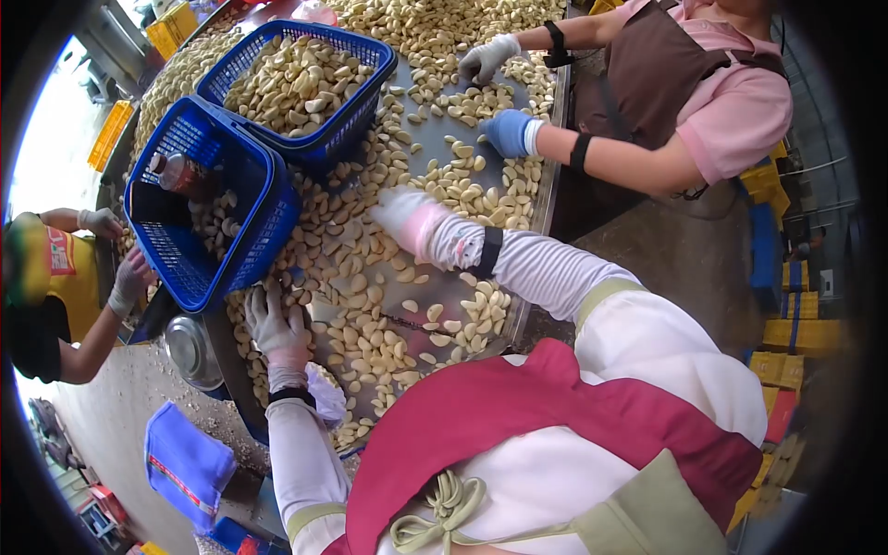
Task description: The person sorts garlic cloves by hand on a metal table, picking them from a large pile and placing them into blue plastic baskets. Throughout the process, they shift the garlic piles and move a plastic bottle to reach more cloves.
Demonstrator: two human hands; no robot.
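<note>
Pale peeled garlic cloves (370, 328) lie spread over a metal table (453, 139). My left hand (275, 328), in a whitish glove, rests on the cloves by the near blue basket, its fingers spread and nothing gripped. My right hand (407, 215), gloved too, is over the cloves in the middle of the table; its fingers are blurred, so what they hold, if anything, does not show. The near blue basket (264, 217) has a few cloves and a bottle (180, 174) in it. Behind it, another blue basket (375, 79) is heaped with cloves.
Across the table on the right, a co-worker's white-gloved hand (488, 57) and blue-gloved hand (509, 132) are at the cloves. Another person's gloved hands (129, 277) are beside the baskets on the left. A round metal container (192, 351) and a purple-blue cloth-like item (188, 458) are at lower left.
</note>
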